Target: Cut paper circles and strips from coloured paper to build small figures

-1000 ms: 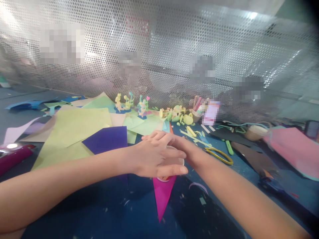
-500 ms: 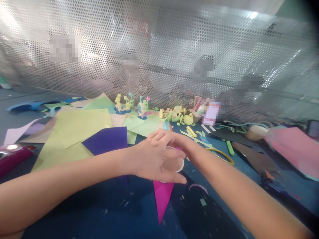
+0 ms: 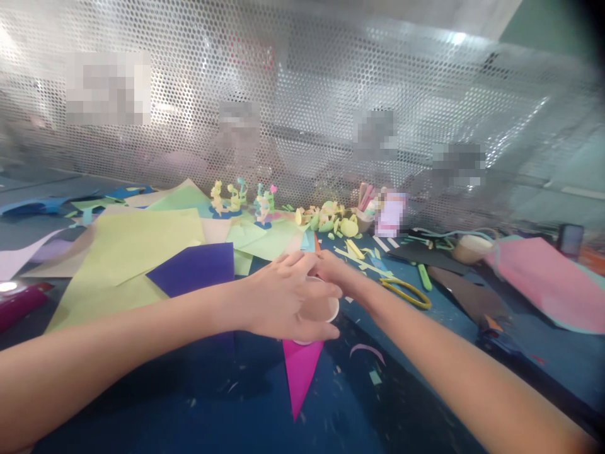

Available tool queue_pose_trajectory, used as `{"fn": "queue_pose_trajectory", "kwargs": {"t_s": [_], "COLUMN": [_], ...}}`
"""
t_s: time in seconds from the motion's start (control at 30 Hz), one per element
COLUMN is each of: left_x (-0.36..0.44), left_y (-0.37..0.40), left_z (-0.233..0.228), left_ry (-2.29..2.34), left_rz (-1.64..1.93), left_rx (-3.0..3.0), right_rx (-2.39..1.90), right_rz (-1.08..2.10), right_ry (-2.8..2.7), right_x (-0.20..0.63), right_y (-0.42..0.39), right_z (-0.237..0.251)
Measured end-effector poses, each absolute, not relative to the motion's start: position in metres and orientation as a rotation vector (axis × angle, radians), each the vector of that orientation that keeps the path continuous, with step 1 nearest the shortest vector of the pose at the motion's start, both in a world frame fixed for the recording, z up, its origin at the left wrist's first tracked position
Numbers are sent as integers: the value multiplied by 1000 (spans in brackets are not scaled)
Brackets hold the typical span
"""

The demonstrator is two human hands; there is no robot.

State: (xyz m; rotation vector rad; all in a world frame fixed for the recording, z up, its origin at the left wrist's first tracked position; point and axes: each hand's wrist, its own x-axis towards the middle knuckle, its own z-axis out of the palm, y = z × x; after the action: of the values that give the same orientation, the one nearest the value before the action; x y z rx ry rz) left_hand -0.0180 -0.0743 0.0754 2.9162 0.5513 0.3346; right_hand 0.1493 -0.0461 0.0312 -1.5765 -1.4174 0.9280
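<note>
White-rimmed single cup [image 3: 321, 310] in grasping left hand [image 3: 281, 297], over one magenta paper [image 3: 301, 372]; right hand [image 3: 329, 265], hold unclear.

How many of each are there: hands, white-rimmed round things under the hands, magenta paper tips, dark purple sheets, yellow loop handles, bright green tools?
Hands: 2, left hand and right hand
White-rimmed round object: 1
Magenta paper tip: 1
Dark purple sheet: 1
Yellow loop handle: 1
Bright green tool: 1
Total: 7
</note>
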Motion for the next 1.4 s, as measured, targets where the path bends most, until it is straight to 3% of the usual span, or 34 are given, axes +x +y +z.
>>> {"fn": "queue_pose_trajectory", "kwargs": {"t_s": [0.23,1.0,1.2,1.3,1.4], "left_x": [-16,-13,-14,-21,-30], "left_y": [-75,-75,-74,-67,-54], "left_z": [76,76,80,94,112], "left_ry": [559,592,529,550,695], "left_rz": [328,285,315,456,822], "left_rx": [2952,2931,2923,2801,2643], "right_rx": [-1406,-1488,-1296,-1137,-1104], "right_rz": [1020,638,743,730,768], "right_ry": [-1427,-1336,-933,-701,-680], "right_x": [164,179,191,206,215], "right_y": [-59,-141,-136,-125,-120], "right_z": [19,26,18,16,14]}}
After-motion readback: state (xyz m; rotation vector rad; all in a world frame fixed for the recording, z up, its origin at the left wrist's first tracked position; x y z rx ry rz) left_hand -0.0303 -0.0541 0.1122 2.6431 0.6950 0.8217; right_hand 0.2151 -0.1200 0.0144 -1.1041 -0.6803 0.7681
